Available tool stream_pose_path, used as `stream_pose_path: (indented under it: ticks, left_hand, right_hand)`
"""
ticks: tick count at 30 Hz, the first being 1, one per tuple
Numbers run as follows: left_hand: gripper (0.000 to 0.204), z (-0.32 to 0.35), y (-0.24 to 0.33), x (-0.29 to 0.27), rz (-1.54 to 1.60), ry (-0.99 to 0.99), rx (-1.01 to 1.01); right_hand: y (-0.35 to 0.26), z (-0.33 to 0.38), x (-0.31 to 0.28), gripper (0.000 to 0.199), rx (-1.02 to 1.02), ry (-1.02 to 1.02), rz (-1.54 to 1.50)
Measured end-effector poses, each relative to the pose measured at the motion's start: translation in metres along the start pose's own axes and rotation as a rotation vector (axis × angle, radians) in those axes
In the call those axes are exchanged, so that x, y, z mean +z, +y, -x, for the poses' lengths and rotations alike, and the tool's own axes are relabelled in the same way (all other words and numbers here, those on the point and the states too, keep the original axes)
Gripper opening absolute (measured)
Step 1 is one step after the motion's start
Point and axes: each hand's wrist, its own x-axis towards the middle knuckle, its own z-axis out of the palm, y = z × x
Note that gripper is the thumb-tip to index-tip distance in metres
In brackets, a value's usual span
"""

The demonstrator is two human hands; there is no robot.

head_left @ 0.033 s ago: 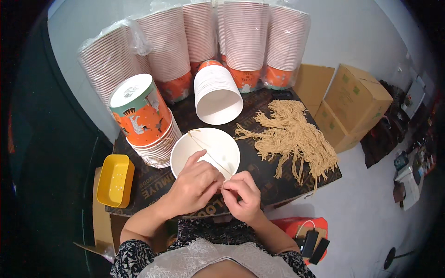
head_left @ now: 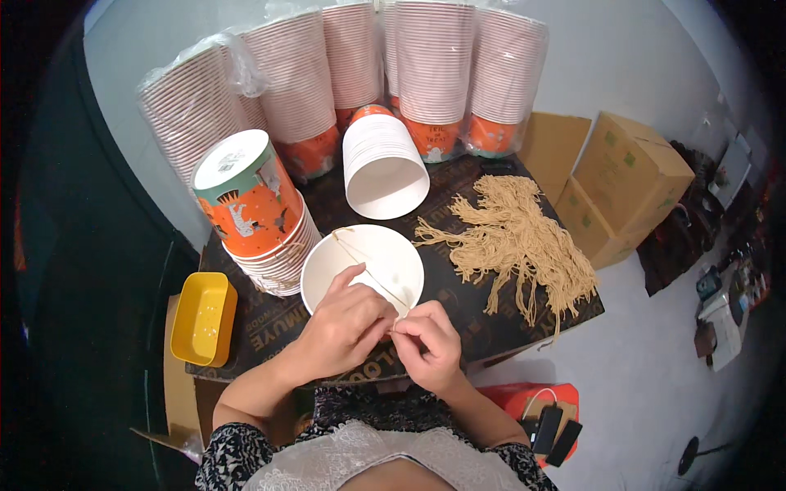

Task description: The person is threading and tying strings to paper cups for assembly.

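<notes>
A white, open-topped paper bucket (head_left: 363, 266) sits near the front of a dark cardboard work surface (head_left: 270, 340), with a thin tan string (head_left: 368, 274) stretched across its mouth from the far rim to the near rim. The left hand (head_left: 344, 327) rests on the bucket's near rim, fingers curled and steadying it, while the right hand (head_left: 426, 340) pinches the near end of the string between thumb and fingertips just beside that rim. The far end looks already fixed; the near end seems not yet secured, so this bucket's handle appears about half done. To the left stands an upside-down stack of orange, animal-printed buckets (head_left: 258, 221), some showing string, so probably finished. Further back lies a white stack on its side (head_left: 385, 164), and beyond it many plastic-wrapped stacks (head_left: 430, 65). A large bundle of tan strings (head_left: 516, 241) waits at the right, a yellow plastic tray (head_left: 203, 319) at the near left.
</notes>
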Motion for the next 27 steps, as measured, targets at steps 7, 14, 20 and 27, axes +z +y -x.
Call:
stream_pose_path:
  ticks: [7,14,20,27]
  left_hand:
    - [0.021,0.004,-0.003,0.0,0.002,-0.087,-0.064]
    - [0.021,0.005,0.008,-0.002,-0.001,-0.077,-0.035]
    - [0.019,0.011,0.002,0.0,-0.045,-0.059,0.01]
    - [0.018,0.017,0.008,-0.011,-0.096,-0.111,-0.024]
  right_hand:
    - [-0.002,0.0,0.0,0.01,0.105,0.036,-0.101]
    - [-0.003,0.0,0.003,0.009,0.131,0.072,-0.101]
    - [0.006,0.001,-0.002,0.004,0.084,0.1,0.005]
    - [0.034,0.01,-0.008,0.012,0.068,0.147,0.087]
